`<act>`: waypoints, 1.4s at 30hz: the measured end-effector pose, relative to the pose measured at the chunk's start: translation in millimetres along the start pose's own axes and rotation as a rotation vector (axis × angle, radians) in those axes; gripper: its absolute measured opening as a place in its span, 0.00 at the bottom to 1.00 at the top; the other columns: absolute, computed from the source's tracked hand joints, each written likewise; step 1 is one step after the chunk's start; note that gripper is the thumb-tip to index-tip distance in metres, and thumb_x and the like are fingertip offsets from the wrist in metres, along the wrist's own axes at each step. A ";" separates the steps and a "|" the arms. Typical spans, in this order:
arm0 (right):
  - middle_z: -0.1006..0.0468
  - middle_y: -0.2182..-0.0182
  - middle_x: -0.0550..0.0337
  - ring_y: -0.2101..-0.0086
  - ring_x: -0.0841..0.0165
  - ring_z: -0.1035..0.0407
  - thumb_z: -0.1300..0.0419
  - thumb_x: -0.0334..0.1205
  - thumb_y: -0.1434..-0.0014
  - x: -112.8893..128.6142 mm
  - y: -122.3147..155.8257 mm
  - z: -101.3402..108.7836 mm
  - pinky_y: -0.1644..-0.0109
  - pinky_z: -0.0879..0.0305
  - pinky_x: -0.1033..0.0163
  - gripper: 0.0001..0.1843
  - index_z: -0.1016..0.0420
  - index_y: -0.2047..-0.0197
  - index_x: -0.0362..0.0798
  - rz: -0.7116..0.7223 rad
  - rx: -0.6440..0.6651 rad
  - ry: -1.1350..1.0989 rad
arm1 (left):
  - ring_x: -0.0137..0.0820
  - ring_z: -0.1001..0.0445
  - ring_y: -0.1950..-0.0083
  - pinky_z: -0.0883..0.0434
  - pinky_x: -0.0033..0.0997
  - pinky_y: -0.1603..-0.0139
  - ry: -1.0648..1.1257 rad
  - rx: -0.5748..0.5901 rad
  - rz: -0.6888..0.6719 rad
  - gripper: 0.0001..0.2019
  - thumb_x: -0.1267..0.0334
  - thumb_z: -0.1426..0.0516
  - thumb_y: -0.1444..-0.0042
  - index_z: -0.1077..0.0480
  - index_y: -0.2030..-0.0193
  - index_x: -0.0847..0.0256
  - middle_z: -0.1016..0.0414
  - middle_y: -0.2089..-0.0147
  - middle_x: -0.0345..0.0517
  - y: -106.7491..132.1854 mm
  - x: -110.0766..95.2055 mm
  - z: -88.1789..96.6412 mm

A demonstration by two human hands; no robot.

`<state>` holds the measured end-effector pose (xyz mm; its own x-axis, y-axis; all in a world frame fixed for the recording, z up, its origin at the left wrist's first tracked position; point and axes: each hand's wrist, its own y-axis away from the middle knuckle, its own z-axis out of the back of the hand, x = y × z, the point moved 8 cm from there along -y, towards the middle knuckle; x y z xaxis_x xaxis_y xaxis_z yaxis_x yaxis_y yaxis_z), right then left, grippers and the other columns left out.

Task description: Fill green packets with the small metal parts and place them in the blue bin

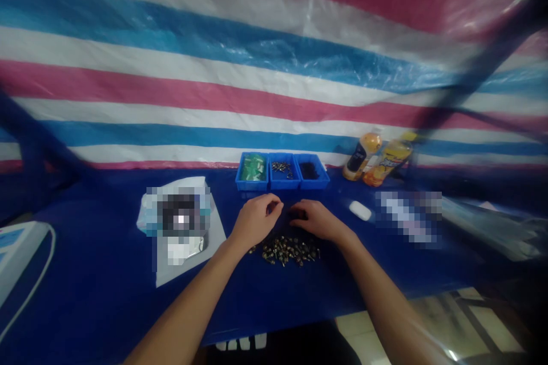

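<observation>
Both my hands hover over the dark blue table, just behind a pile of small brassy metal parts (291, 251). My left hand (258, 215) has thumb and fingertips drawn together in a pinch; whatever is between them is too small to make out. Facing it across a narrow gap, my right hand (317, 218) bends its fingers inward with the thumb beneath, and anything at the tips is lost against the dark cloth. Beyond the hands stand three blue bins: one with green packets (253, 168), one with small shiny metal pieces (281, 169), one with small black pieces (309, 170).
Two drink bottles (387, 162) stand at the back right, near a white oval object (360, 210). A white sheet (214, 239) with blurred items lies left. A white device with a cable (25, 251) is at far left. Striped sheeting (192, 91) hangs behind.
</observation>
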<state>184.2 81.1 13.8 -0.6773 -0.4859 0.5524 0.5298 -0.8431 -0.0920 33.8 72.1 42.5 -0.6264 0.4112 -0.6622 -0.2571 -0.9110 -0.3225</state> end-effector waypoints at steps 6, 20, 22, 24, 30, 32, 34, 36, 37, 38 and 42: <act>0.25 0.65 0.58 0.66 0.69 0.30 0.35 0.39 0.44 -1.2 0.0 2.4 0.58 0.37 0.63 0.09 0.20 0.59 0.50 -0.021 -0.025 -0.001 | 0.32 0.27 0.67 0.33 0.30 0.63 0.000 0.000 -0.004 0.10 0.57 0.47 0.39 0.26 0.60 0.56 0.23 0.66 0.42 -0.1 -0.1 -0.7; 0.22 0.69 0.61 0.68 0.69 0.30 0.36 0.41 0.45 5.8 2.3 20.6 0.62 0.36 0.64 0.08 0.25 0.63 0.47 -0.035 -0.231 -0.293 | 0.31 0.29 0.68 0.37 0.29 0.67 0.052 0.113 -0.057 0.12 0.55 0.48 0.37 0.26 0.59 0.54 0.24 0.66 0.41 2.9 -13.6 -6.4; 0.21 0.66 0.59 0.66 0.68 0.29 0.38 0.40 0.44 9.5 2.3 23.0 0.61 0.36 0.63 0.07 0.23 0.62 0.47 -0.011 -0.242 -0.300 | 0.31 0.30 0.68 0.38 0.29 0.68 0.044 0.140 -0.072 0.12 0.54 0.49 0.37 0.26 0.61 0.55 0.25 0.67 0.41 4.3 -17.0 -8.2; 0.20 0.64 0.57 0.65 0.67 0.29 0.39 0.39 0.42 15.3 2.5 25.4 0.61 0.36 0.63 0.07 0.21 0.60 0.48 0.032 -0.248 -0.306 | 0.30 0.31 0.68 0.38 0.29 0.68 0.035 0.148 -0.081 0.13 0.54 0.49 0.37 0.26 0.62 0.55 0.25 0.67 0.41 5.0 -18.3 -9.0; 0.22 0.61 0.56 0.61 0.66 0.28 0.41 0.38 0.39 29.1 3.7 28.5 0.60 0.35 0.62 0.09 0.21 0.58 0.49 0.138 -0.253 -0.363 | 0.31 0.29 0.67 0.37 0.30 0.65 0.020 0.121 -0.076 0.14 0.54 0.49 0.36 0.26 0.64 0.57 0.25 0.68 0.41 2.9 -14.2 -7.9; 0.22 0.61 0.56 0.62 0.67 0.29 0.40 0.38 0.39 29.2 3.6 27.6 0.61 0.35 0.63 0.09 0.21 0.57 0.49 0.142 -0.255 -0.388 | 0.31 0.29 0.66 0.37 0.30 0.64 0.046 0.122 -0.076 0.13 0.55 0.49 0.36 0.26 0.63 0.58 0.24 0.66 0.41 2.2 -13.2 -8.0; 0.22 0.62 0.56 0.64 0.67 0.29 0.40 0.39 0.40 27.5 3.4 26.1 0.62 0.35 0.63 0.09 0.22 0.56 0.49 0.128 -0.257 -0.411 | 0.30 0.28 0.66 0.36 0.29 0.63 0.088 0.132 -0.080 0.12 0.57 0.48 0.37 0.25 0.62 0.58 0.23 0.65 0.41 1.8 -13.5 -8.7; 0.22 0.63 0.57 0.65 0.68 0.29 0.39 0.39 0.41 25.3 3.3 25.2 0.62 0.35 0.63 0.11 0.23 0.54 0.49 0.108 -0.262 -0.438 | 0.29 0.28 0.66 0.36 0.29 0.64 0.131 0.137 -0.080 0.11 0.58 0.48 0.37 0.25 0.62 0.58 0.23 0.65 0.40 1.6 -14.2 -8.9; 0.22 0.63 0.57 0.66 0.68 0.30 0.38 0.40 0.41 24.0 3.3 24.9 0.62 0.35 0.63 0.13 0.24 0.53 0.49 0.095 -0.262 -0.451 | 0.29 0.28 0.66 0.36 0.28 0.64 0.154 0.134 -0.075 0.11 0.58 0.48 0.37 0.25 0.62 0.58 0.23 0.65 0.40 1.5 -14.4 -8.6; 0.22 0.63 0.58 0.66 0.69 0.30 0.38 0.41 0.41 22.5 3.4 24.7 0.62 0.35 0.63 0.15 0.25 0.51 0.48 0.079 -0.262 -0.461 | 0.29 0.28 0.66 0.36 0.28 0.64 0.178 0.129 -0.067 0.11 0.58 0.48 0.37 0.25 0.62 0.59 0.23 0.65 0.40 1.2 -14.3 -8.0; 0.22 0.65 0.58 0.67 0.68 0.31 0.39 0.47 0.40 18.1 3.5 25.0 0.62 0.36 0.63 0.14 0.24 0.56 0.47 0.004 -0.253 -0.451 | 0.30 0.28 0.66 0.36 0.28 0.65 0.244 0.093 -0.015 0.13 0.57 0.48 0.37 0.25 0.62 0.60 0.23 0.67 0.40 -0.2 -10.9 -4.5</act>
<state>186.5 75.2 44.1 -0.3590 -0.3885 0.8486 0.3543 -0.8979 -0.2612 43.9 68.0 46.7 -0.4285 0.4098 -0.8053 -0.3390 -0.8990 -0.2772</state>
